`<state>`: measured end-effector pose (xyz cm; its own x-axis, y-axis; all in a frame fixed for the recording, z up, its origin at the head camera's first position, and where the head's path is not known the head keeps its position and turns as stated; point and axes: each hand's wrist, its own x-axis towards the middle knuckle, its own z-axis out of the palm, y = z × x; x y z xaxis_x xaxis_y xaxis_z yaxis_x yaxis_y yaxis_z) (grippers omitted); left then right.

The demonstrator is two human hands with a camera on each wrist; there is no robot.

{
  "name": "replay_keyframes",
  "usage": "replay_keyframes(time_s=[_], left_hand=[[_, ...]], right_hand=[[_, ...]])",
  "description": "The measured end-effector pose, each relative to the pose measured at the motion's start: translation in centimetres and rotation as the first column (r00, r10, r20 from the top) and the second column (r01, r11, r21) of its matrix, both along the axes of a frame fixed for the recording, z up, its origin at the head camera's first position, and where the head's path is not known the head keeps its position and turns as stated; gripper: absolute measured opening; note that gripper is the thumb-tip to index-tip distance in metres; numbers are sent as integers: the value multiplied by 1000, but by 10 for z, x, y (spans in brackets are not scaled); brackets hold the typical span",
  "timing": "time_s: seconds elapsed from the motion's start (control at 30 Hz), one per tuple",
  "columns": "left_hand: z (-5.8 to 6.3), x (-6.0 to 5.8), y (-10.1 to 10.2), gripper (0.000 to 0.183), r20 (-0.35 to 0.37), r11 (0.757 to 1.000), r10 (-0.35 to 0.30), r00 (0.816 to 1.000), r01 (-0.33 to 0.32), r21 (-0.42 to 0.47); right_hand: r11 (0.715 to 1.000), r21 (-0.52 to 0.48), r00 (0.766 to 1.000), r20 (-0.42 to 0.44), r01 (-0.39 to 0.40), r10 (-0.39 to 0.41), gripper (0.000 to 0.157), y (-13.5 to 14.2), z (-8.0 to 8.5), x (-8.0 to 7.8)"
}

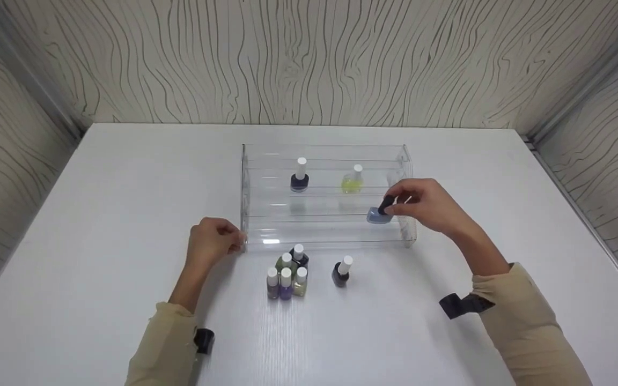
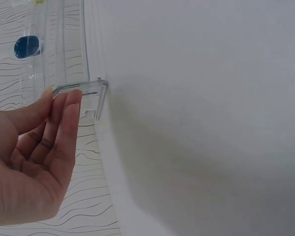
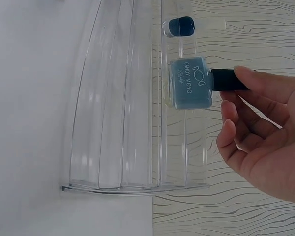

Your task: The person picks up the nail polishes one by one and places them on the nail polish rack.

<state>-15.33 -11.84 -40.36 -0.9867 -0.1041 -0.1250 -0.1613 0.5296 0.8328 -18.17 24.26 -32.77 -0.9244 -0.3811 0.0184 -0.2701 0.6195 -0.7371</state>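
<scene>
My right hand (image 1: 427, 206) pinches the black cap of a light blue nail polish bottle (image 3: 191, 83), lettered CANDY MOYO. It holds the bottle, tilted, over the right side of a clear stepped rack (image 1: 328, 234); in the head view I cannot tell whether it touches a shelf. At the rack's front left corner, the thumb and fingers of my left hand (image 2: 44, 142) pinch the edge of the clear side panel. On an upper shelf stand a dark nail polish bottle (image 1: 299, 182) and a yellow one (image 1: 351, 184), both white-capped.
Several white-capped nail polish bottles (image 1: 286, 290) cluster on the white table (image 1: 126, 214) before the rack. A dark one (image 1: 340, 275) stands apart to their right. Behind the table rises a wood-grain patterned wall (image 1: 298, 64).
</scene>
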Motion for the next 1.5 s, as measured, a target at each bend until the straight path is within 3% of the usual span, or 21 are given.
replay_keyframes(time_s=[0.97, 1.5], left_hand=[[-1, -1, 0, 7, 18, 1000, -3, 1000, 4, -25], [-3, -1, 0, 7, -11, 999, -1, 1000, 0, -33]], right_hand=[[992, 46, 990, -81, 118, -114, 22, 18, 28, -36], [979, 66, 980, -61, 194, -190, 26, 22, 16, -50]])
